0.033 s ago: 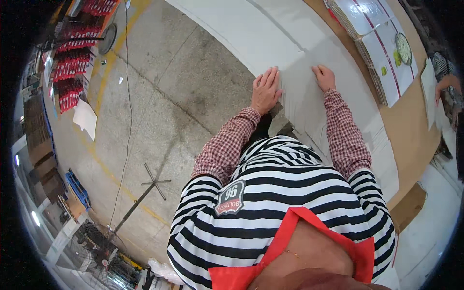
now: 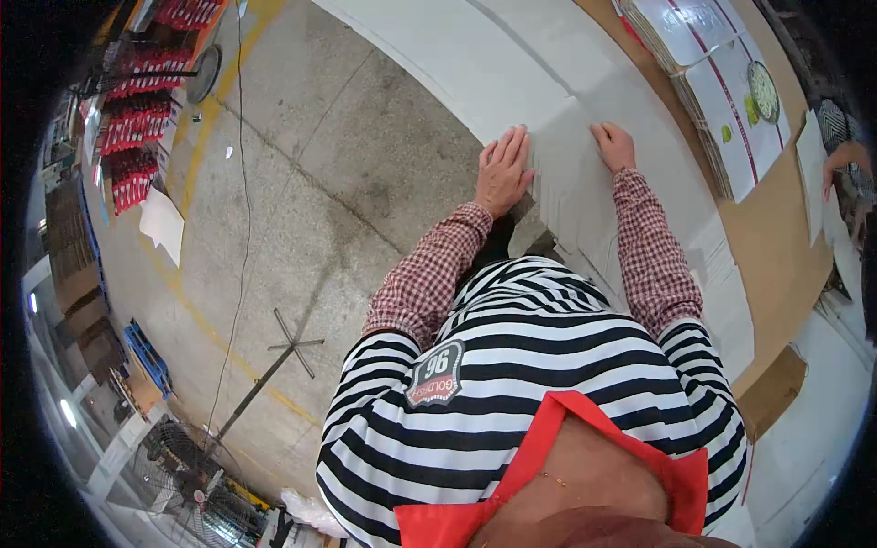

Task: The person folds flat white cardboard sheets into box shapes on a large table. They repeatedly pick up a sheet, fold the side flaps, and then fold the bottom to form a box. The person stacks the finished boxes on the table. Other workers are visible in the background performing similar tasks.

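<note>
White flat cardboard sheets lie stacked in front of me, their layered edges showing near my body. My left hand rests at the left edge of the stack, fingers stretched forward and lying against the board; it grips nothing. On the white top surface, to the right, sits my right hand with its fingers curled in and the thumb side toward the left. Nothing shows in that hand, though the underside of its fingers is hidden. A slot line runs through the board ahead, between the two hands.
Printed flat cartons lie bundled at the right on brown cardboard. Another person's hand is at the far right. A concrete floor spreads left, with a cable, a stand base and a fan. Red-and-white stacks stand far left.
</note>
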Tool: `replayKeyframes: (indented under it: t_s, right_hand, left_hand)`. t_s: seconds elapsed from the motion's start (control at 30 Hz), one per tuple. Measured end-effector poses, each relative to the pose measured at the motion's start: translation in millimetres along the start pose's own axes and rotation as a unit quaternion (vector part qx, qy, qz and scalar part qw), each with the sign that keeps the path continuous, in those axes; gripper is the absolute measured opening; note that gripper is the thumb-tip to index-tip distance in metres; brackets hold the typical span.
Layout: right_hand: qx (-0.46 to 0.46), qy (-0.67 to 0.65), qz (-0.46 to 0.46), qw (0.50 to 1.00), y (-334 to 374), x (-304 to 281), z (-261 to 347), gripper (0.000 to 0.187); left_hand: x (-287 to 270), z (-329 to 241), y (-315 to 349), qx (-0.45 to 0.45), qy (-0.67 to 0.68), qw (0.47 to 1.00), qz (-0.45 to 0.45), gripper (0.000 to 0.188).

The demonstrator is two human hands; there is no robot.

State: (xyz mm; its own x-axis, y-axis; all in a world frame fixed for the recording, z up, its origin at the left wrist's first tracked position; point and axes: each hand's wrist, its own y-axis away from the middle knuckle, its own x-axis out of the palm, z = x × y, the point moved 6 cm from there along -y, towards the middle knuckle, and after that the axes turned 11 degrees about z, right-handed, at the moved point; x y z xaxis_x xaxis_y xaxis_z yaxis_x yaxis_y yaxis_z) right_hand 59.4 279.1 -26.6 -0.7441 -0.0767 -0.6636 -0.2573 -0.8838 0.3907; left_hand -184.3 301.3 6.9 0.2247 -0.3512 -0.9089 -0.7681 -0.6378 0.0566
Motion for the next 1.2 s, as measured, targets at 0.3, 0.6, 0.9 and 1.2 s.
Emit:
replayKeyframes:
  t_s: [0.3,0.6,0.9,1.2]
  right_hand:
    - [-0.055,0.024,-0.145,0.988,41.6,-19.1,-11.6,0.031]
    - [-0.034,0.023,-0.063,0.997,27.9,-11.7,-0.9,0.035]
    - [0.012,-0.067,0.164,0.984,14.8,-18.7,-13.6,0.042]
    - [0.032,-0.137,0.088,0.986,5.8,-7.5,-37.0,0.057]
  left_hand:
    - [4.1,-23.2,-2.3,0.008,-0.025,1.0,0.012,0.05]
    - [-8.0,-24.5,2.6,-0.008,-0.059,0.998,0.001,0.052]
    - [-11.4,-27.5,-4.2,-0.012,-0.061,0.998,-0.009,0.058]
    - [-6.9,-20.7,-6.1,-0.015,-0.105,0.994,0.017,0.058]
